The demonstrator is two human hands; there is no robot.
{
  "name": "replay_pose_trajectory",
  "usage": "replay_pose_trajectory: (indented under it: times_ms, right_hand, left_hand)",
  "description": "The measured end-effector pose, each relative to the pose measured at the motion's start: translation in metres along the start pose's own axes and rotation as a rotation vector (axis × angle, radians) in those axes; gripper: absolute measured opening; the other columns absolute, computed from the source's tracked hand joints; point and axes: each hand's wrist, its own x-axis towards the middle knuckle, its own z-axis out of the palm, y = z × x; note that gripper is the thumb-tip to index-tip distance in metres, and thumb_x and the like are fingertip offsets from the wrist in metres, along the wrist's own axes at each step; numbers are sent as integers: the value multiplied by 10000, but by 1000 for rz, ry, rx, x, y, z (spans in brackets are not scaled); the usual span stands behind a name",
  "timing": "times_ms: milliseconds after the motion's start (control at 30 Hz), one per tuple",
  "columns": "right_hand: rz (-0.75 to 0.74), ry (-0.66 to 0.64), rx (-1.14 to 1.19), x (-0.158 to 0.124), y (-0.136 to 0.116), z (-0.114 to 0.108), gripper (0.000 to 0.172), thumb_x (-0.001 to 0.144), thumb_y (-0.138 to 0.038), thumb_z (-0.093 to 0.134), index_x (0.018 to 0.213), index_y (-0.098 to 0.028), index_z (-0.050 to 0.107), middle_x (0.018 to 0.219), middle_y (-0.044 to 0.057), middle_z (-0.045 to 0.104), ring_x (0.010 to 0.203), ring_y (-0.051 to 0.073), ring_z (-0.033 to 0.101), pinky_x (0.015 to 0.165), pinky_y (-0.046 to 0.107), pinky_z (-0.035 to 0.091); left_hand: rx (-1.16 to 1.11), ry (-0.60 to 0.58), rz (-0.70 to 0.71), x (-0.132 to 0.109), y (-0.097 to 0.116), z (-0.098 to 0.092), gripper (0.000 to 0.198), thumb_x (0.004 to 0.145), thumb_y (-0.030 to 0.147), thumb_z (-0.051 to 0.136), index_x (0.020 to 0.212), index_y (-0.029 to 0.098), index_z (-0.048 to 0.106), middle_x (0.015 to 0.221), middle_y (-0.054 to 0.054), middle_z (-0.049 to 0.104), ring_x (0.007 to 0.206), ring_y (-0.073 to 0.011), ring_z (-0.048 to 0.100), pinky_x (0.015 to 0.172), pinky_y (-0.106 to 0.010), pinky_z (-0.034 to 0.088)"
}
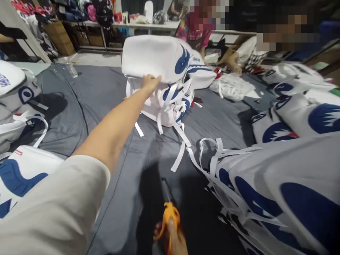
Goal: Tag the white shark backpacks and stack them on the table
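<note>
My left hand (151, 83) reaches far forward, its fingers closed on the lower edge of the upper part of a white backpack (151, 56) with blue patches. White straps (180, 136) hang from that backpack onto the dark cloth. Close to me, low in the view, my right hand (172, 237) is wrapped around yellow-handled scissors (170, 212). Their narrow metal blades point away from me over the cloth and look closed, though the picture is somewhat blurred.
A dark grey cloth (106, 102) covers the table. White and blue bags are piled at right (252, 177) and at left (32, 166). A crumpled white bundle (231, 86) lies beyond. Two other people are across the table, one in a pink top (196, 32).
</note>
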Motion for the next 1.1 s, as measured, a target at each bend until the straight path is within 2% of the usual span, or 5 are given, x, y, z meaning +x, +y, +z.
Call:
replay_pose_trajectory:
  times_ms: [133, 267, 533, 833, 1100]
  right_hand:
    - [-103, 42, 4, 36, -39, 32, 665, 624, -764, 709, 936, -185, 608, 782, 78, 724, 681, 246, 719, 432, 227, 409]
    - [-96, -95, -27, 58, -47, 92, 592, 663, -723, 703, 856, -180, 566, 667, 38, 689, 563, 185, 676, 406, 188, 333]
    - [-98, -101, 10, 52, 9, 184, 465, 792, -671, 552, 878, -215, 524, 658, 6, 679, 569, 186, 679, 416, 215, 368]
    - [-258, -45, -90, 39, 5, 222, 433, 821, -657, 469, 916, -235, 446, 594, -38, 629, 497, 171, 649, 401, 212, 363]
    - [-329, -86, -307, -13, 32, 213, 533, 732, -712, 571, 928, -226, 471, 559, -20, 634, 453, 201, 638, 360, 206, 296]
  left_hand:
    - [69, -93, 63, -75, -48, -32, 316, 948, 259, 525, 1212, 95, 581, 1378, -136, 585, 1279, -229, 533, 1083, -380, 378]
    - [294, -204, 32, -250, -130, -123, 278, 839, 342, 594, 1048, 197, 706, 1237, -84, 698, 1218, -279, 613, 1110, -417, 438]
    - [849, 344, -156, -567, -261, -293, 766, 773, 587, 532, 1499, 492, 308, 1641, 174, 128, 1514, -316, 229, 1209, -582, 274]
    - [908, -77, -514, -564, -286, -319, 1111, 686, 524, 642, 1580, 73, 162, 1637, -239, 94, 1489, -390, 259, 1082, -517, 423]
    - [1072, -134, -627, -587, -260, -312, 551, 854, 315, 557, 1362, 102, 553, 1118, -230, 682, 867, -343, 712, 737, -452, 555]
